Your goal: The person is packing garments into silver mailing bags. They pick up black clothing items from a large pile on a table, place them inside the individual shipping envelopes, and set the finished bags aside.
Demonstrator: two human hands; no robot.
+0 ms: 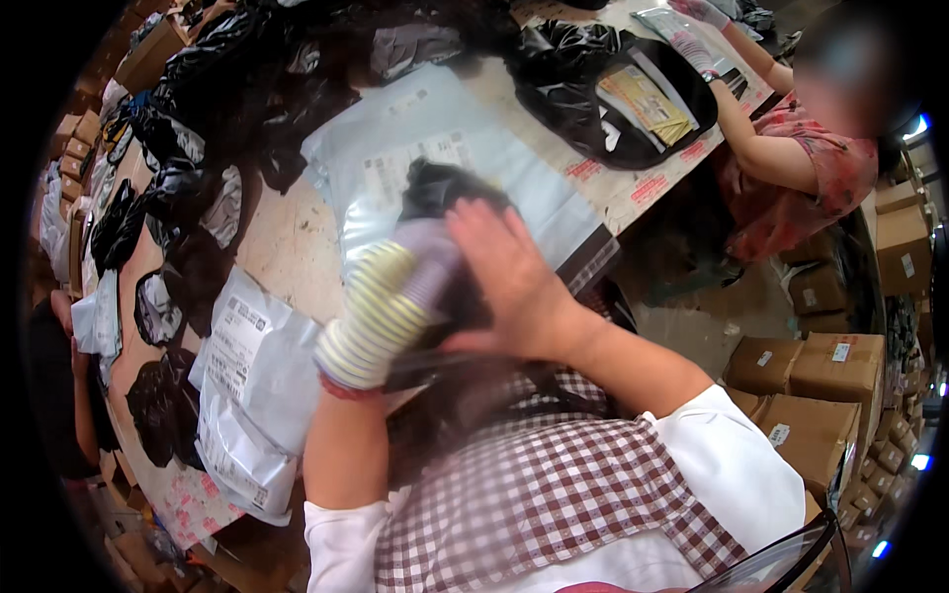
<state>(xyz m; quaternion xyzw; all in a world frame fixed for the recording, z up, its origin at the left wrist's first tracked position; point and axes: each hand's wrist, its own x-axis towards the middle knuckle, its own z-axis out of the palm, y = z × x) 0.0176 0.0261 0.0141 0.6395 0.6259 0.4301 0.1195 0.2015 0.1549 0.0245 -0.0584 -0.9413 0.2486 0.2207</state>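
My left hand (381,301), in a yellow-and-white striped glove with greyish fingers, is closed on a dark bundle (447,188) that looks like crumpled black plastic. My bare right hand (509,282) lies against the bundle's right side, fingers stretched out and thumb apart. Motion blurs both hands, and they hide much of the bundle. Beneath and beyond them, large pale translucent plastic mailing bags (386,124) with printed labels lie on the table. More white labelled mailing bags (252,385) lie to the left of my left forearm.
Black plastic bags and bundles (222,49) cover the table's far left. At the far right sits a black bag (583,89) with yellow slips. A co-worker in a red patterned top (791,178) handles a packet there; another person stands far left. Cardboard boxes (806,425) stack at right.
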